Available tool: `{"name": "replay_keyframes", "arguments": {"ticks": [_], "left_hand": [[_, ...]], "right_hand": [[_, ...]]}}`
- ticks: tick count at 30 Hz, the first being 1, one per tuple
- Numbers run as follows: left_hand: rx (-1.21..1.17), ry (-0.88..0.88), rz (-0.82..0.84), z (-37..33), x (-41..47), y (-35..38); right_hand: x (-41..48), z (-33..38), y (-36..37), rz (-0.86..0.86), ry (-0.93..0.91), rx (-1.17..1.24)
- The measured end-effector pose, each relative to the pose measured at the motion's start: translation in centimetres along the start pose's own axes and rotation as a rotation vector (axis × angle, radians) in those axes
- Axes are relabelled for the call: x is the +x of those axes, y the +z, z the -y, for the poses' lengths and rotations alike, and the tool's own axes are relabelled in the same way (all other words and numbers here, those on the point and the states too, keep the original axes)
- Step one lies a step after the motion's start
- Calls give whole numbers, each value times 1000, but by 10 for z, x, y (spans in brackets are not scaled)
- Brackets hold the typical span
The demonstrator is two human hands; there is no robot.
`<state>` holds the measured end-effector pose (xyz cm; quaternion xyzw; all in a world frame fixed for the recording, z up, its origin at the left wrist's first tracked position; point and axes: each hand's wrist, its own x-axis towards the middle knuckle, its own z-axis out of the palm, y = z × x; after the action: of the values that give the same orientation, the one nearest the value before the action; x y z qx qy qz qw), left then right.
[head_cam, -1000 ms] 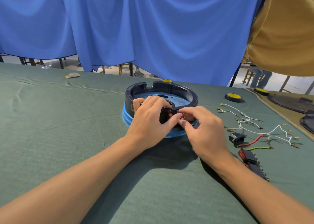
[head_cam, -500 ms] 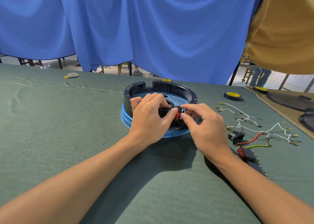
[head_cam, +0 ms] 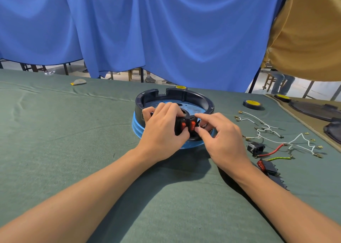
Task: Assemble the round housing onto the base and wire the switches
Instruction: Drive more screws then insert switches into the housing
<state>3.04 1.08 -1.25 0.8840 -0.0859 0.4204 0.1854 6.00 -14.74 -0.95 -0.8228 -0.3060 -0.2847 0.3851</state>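
A dark round housing (head_cam: 190,95) sits on a blue round base (head_cam: 137,127) in the middle of the green table. At its near rim is a black block with two red rocker switches (head_cam: 187,125). My left hand (head_cam: 162,130) wraps the left side of the switch block and the housing rim. My right hand (head_cam: 219,134) pinches the block's right side between thumb and forefinger. The near part of the rim is hidden behind my hands.
Loose white wires with terminals (head_cam: 276,134), a red wire (head_cam: 273,150), a yellow-green wire (head_cam: 278,158) and a black power socket (head_cam: 256,147) lie to the right. Another red switch (head_cam: 265,167) sits by my right forearm. Yellow-topped discs (head_cam: 251,103) and dark parts (head_cam: 313,109) lie far right.
My fingers have shifted apart on the switch block, so both red rockers now show between my hands. The housing and base stay in place.
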Motion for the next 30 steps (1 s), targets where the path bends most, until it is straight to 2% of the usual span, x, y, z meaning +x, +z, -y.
{"name": "replay_keyframes", "arguments": {"ticks": [15, 19, 21, 25, 30], "left_hand": [[29, -30, 10, -3, 0, 0], [51, 5, 0, -3, -4, -1], [85, 19, 5, -5, -5, 0], [137, 81, 45, -13, -5, 5], [121, 91, 41, -15, -6, 9]], "right_hand": [[0, 3, -1, 28, 0, -93], [8, 7, -25, 0, -23, -250], [18, 2, -47, 113, 123, -440], [32, -9, -89, 493, 439, -743], [30, -15, -102, 803, 533, -786]]}}
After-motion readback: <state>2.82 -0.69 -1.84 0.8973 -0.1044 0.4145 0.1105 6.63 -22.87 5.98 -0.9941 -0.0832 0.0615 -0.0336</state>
